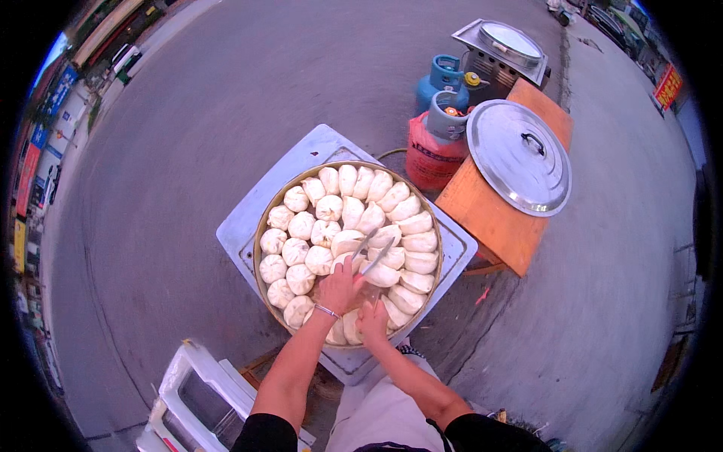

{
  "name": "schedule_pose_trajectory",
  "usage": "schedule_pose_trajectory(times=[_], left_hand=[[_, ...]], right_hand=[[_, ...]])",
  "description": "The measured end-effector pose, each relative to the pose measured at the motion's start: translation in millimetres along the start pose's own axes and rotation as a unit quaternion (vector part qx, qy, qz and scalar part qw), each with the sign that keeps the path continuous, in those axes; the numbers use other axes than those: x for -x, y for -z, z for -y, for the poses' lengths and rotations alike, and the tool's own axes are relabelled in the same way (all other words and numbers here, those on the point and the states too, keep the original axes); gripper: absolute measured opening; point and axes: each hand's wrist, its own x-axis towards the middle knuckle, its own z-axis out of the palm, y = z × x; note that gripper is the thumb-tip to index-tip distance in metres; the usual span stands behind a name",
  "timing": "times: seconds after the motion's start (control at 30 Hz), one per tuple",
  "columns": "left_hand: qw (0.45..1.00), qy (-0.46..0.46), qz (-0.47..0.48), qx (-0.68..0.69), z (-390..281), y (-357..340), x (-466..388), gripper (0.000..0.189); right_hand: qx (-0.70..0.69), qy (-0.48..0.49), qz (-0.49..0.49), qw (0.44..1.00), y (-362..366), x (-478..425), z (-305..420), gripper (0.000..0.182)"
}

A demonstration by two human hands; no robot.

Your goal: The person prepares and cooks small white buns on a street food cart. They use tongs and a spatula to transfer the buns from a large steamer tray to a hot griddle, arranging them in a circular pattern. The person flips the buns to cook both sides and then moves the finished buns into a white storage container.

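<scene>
A large round pan [261, 226] holds rings of pale filled buns and crescent dumplings. Round pleated buns [301, 225] fill its left side; crescent-shaped dumplings [420, 242] line the right. My left hand [338, 289], with a bracelet at the wrist, reaches over the middle of the pan. It grips metal tongs [377, 259], whose two arms point away to the upper right above the dumplings. My right hand [373, 323] is low over the near right part of the pan, fingers curled beside a dumpling [396, 312]. Whether it holds something thin is unclear. Both hands partly cover the near dumplings.
The pan rests on a pale square stand [240, 229]. Beyond its right corner are an orange wooden table [480, 212] with a metal lid [517, 164], two gas cylinders [438, 161] and a stove [497, 65]. A white frame [195, 390] stands at lower left.
</scene>
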Motion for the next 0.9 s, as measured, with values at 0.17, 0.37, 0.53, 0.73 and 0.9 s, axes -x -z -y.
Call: schedule_pose_trajectory(times=[0.17,0.37,0.53,0.73,0.9], left_hand=[[0.999,0.014,-0.018,0.027,-6,-2,6,0.07],[0.99,0.054,-0.11,0.073,-13,-7,18,0.073],[0.956,0.132,-0.246,0.085,-14,2,53,0.074],[0.88,0.38,-0.27,0.092,-8,67,170,0.074],[0.746,0.563,-0.31,0.175,1,97,295,0.073]], right_hand=[[0.262,0.203,-0.019,0.943,33,-32,-54,0.005],[0.107,0.048,0.076,0.99,24,8,31,0.007],[0.262,0.102,0.186,0.941,51,-2,39,0.01],[0.358,0.01,0.409,0.839,-10,70,60,0.011],[0.398,-0.171,0.523,0.734,-60,158,30,0.013]])
